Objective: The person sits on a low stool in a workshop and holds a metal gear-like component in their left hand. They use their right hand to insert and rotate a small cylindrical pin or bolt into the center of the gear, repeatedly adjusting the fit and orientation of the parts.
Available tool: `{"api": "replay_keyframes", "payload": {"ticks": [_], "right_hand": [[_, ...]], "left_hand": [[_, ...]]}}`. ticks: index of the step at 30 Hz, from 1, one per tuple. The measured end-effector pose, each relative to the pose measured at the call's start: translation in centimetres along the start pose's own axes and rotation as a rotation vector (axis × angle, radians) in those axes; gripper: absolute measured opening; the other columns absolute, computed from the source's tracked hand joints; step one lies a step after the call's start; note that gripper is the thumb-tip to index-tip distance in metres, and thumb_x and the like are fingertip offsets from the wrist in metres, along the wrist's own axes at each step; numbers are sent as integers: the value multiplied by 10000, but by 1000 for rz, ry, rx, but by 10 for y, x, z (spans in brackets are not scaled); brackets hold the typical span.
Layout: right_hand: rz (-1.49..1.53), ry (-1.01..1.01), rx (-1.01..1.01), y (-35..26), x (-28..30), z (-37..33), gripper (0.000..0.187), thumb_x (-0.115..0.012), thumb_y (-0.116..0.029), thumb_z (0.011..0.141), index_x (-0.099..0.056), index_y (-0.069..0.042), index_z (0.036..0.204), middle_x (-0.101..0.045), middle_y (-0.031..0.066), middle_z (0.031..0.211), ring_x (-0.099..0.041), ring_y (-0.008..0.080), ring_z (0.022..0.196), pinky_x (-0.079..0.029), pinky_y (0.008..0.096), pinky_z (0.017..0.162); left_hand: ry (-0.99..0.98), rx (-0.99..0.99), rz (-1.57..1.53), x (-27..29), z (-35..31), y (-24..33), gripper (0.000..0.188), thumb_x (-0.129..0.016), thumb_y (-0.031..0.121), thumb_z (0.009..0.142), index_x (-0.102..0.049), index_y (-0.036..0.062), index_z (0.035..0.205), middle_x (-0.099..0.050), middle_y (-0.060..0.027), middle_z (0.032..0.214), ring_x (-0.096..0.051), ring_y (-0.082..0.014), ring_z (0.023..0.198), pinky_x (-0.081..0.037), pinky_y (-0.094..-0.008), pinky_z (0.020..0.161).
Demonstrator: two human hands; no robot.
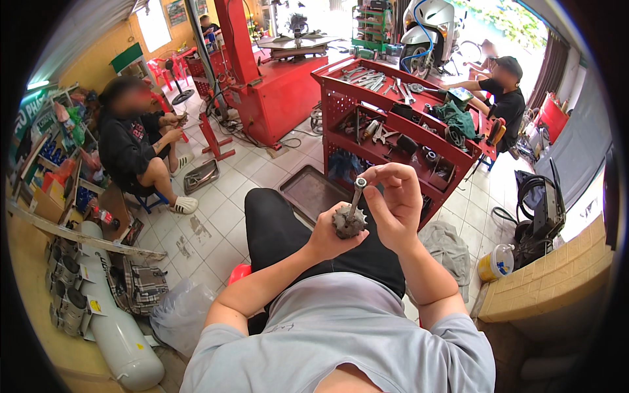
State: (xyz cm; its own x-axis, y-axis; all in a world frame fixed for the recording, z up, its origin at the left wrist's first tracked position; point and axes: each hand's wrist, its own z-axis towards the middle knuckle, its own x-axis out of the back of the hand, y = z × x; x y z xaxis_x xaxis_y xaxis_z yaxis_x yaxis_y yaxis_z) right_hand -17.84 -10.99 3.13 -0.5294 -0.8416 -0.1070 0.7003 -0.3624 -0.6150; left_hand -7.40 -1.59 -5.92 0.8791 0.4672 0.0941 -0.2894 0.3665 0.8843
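Observation:
My left hand [325,237] is wrapped around a dark, greasy toothed metal part [347,223] in front of my lap. A slim shiny metal rod [356,196] stands up from the part, slightly tilted, with a round hollow-looking end at the top. At that upper end is my right hand [398,203], its thumb and index fingertip closed in against the rod and the other fingers curled. How the rod sits in the toothed part is too small to tell.
Ahead stands a red tool cart [400,105] with wrenches on top. A dark metal tray [314,193] lies on the tiled floor before my knees. One person [134,137] sits at left, another [504,98] beyond the cart. A white bucket [496,262] stands at right.

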Motion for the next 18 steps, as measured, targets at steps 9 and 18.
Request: {"api": "replay_keyframes", "payload": {"ticks": [9, 18], "right_hand": [[6, 2, -3, -2, -2, -1, 375, -647, 87, 809, -493, -5, 1140, -587, 75, 1034, -574, 145, 946, -416, 275, 857], [-55, -28, 54, -3, 0, 1, 410, -643, 91, 813, -481, -4, 1177, -592, 70, 1036, -576, 140, 965, -420, 276, 858]], "left_hand": [[-2, -53, 49, -1, 2, 3, 300, -782, 94, 705, -554, 49, 896, -625, -22, 726, -588, -104, 657, -496, -282, 649], [23, -29, -41, 0, 1, 3, 302, -785, 99, 716, -557, 44, 907, -614, -13, 744, -572, -93, 669, -492, -269, 654]]}}
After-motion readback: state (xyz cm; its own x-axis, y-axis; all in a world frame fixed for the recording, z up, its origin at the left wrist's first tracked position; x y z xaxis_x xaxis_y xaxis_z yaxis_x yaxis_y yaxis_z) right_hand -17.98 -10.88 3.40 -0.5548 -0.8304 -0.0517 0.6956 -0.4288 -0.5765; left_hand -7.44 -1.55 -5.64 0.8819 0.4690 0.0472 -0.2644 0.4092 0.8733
